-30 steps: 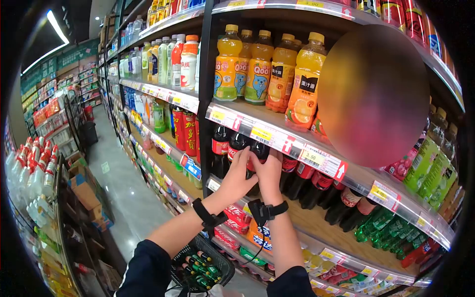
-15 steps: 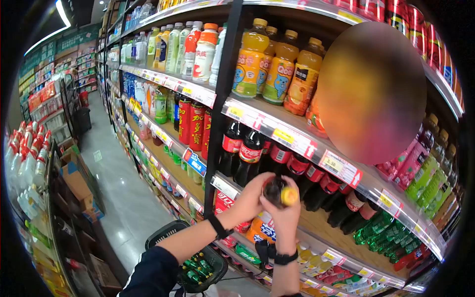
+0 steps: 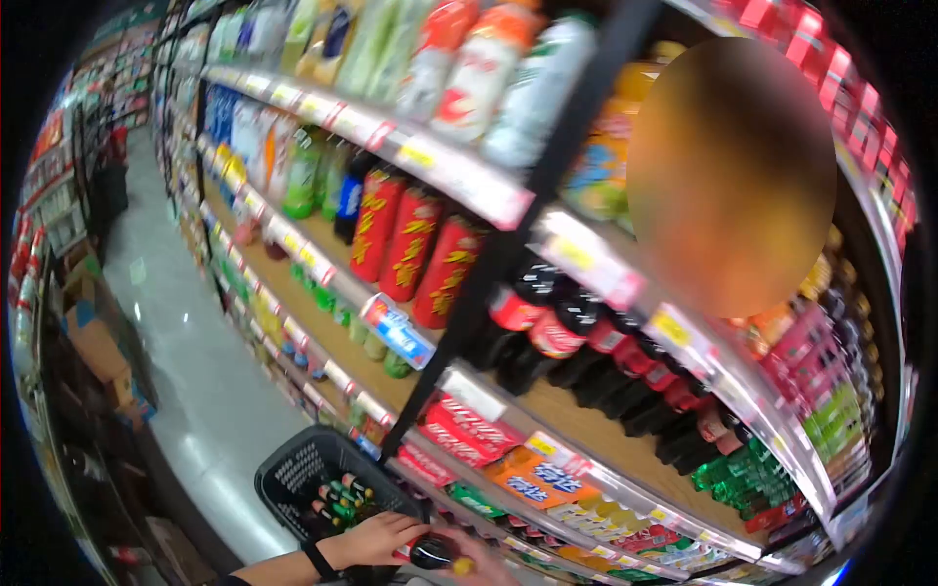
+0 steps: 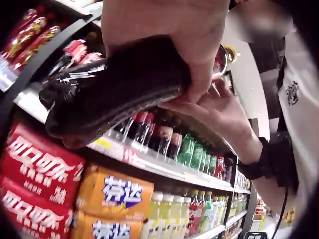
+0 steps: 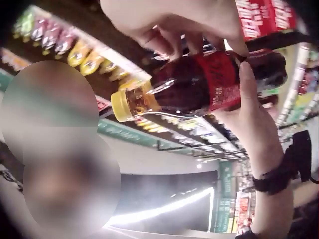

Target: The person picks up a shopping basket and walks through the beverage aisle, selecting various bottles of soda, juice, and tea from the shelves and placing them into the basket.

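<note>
Both hands grip a cola bottle (image 5: 184,84) with dark contents, a red label and a yellow cap. It lies tilted on its side, low in the head view. My left hand (image 3: 376,537) wraps around its middle, the thumb along the label in the right wrist view. In the left wrist view, the bottle's dark base (image 4: 75,107) sticks out past this hand. My right hand (image 5: 189,25) has its fingers curled over the bottle's side; in the head view it is blurred beside the cap. A black shopping basket (image 3: 278,479) holding several small bottles (image 3: 342,498) stands just beyond the left hand.
Dark cola bottles (image 3: 562,332) stand on the shelf, with green bottles (image 3: 733,479) further right. Below are red multipacks (image 3: 469,430) and orange multipacks (image 4: 114,191). A black shelf post (image 3: 469,283) divides the racks. The aisle floor (image 3: 186,391) runs along the left; cardboard boxes (image 3: 103,342) sit beside it.
Both hands drew the bottle out from the shelf of cola bottles and carried it down towards the basket. The head view has turned left, bringing more of the basket into view.
</note>
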